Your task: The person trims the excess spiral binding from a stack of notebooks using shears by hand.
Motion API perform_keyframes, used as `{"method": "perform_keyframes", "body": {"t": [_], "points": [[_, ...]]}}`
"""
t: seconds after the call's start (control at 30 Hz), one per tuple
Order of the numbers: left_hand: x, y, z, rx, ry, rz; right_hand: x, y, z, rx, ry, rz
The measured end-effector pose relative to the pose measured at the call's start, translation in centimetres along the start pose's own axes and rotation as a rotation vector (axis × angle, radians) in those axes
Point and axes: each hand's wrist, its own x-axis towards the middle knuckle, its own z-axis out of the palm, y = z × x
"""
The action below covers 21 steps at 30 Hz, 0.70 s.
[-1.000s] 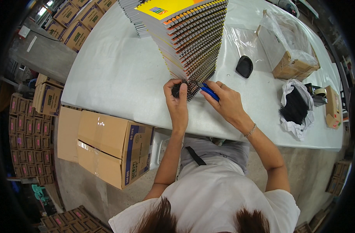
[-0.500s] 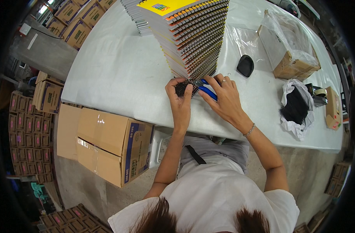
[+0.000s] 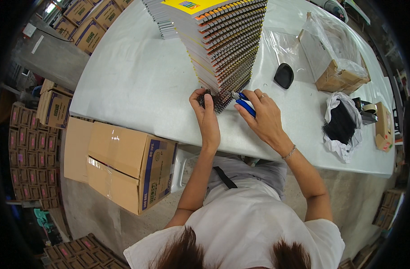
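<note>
A tall stack of spiral-bound notebooks [image 3: 192,49], the top cover yellow, stands on the table in front of me with its coil-bound edge turned to my right. My left hand [image 3: 207,122] is at the foot of the stack's near corner, fingers closed round a bunch of dark spiral binding coils [image 3: 204,97]. My right hand [image 3: 267,117] grips a pair of blue-handled cutting pliers [image 3: 246,108]. Their metal jaws point left toward the lowest coils and stand just apart from my left hand. Whether a coil end lies between the jaws is too small to tell.
On the white-covered table [image 3: 138,89] lie a black shallow cup [image 3: 284,76], a plastic-lined carton [image 3: 341,74], a white bag of black coils [image 3: 341,125] and a tape dispenser [image 3: 368,112]. A large cardboard box [image 3: 117,166] stands left of me, below the table edge.
My right hand has drawn the pliers slightly right, away from my left hand. My left thumb has shifted left, closer over the dark coils.
</note>
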Motion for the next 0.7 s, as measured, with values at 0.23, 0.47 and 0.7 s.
{"method": "perform_keyframes", "body": {"t": [0.23,0.47,0.7], "points": [[-0.4,0.2,0.0,0.134,-0.117,0.017,0.0,0.3,0.6,-0.045,0.006,-0.040],[0.0,0.5,-0.6,0.151,-0.148,-0.021,0.3,-0.2,0.5,-0.053,0.016,-0.053],[-0.1,0.7,-0.1,0.194,-0.147,0.012,0.1,1.0,1.6,0.094,0.025,-0.047]]}}
